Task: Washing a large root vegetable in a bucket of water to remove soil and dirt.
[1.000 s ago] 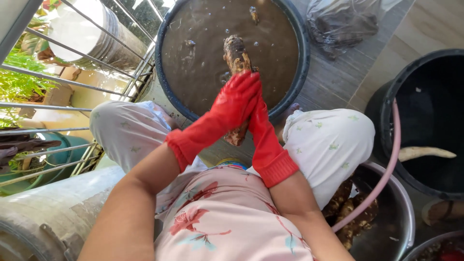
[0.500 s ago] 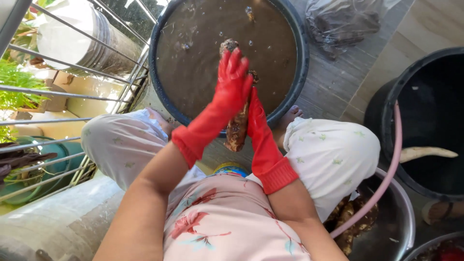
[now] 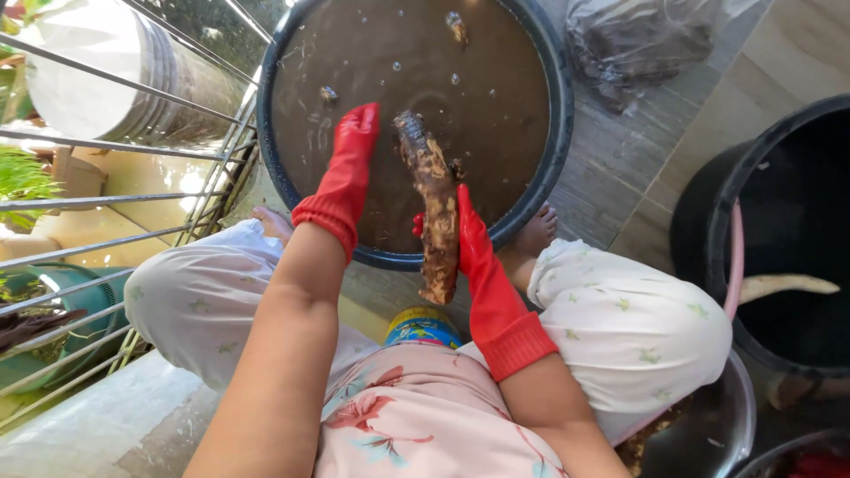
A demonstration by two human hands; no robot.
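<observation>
I wear red rubber gloves on both hands. My right hand [image 3: 467, 243] grips a long muddy brown root [image 3: 431, 199] and holds it upright over the near rim of a dark round basin [image 3: 558, 150] filled with murky brown water. My left hand [image 3: 350, 155] is off the root, fingers straight and together, reaching down to the water just left of it. Small bits of debris float in the basin.
A black tub [image 3: 708, 239] at the right holds a pale peeled root [image 3: 784, 285] and a pink hose [image 3: 735, 257]. A metal bowl [image 3: 735, 416] sits by my right knee. A metal railing [image 3: 133, 177] runs along the left. A clear plastic bag [image 3: 646, 44] lies beyond the basin.
My left hand has come off the root, where it was rubbing, and moved left down to the water. The right hand still holds the root.
</observation>
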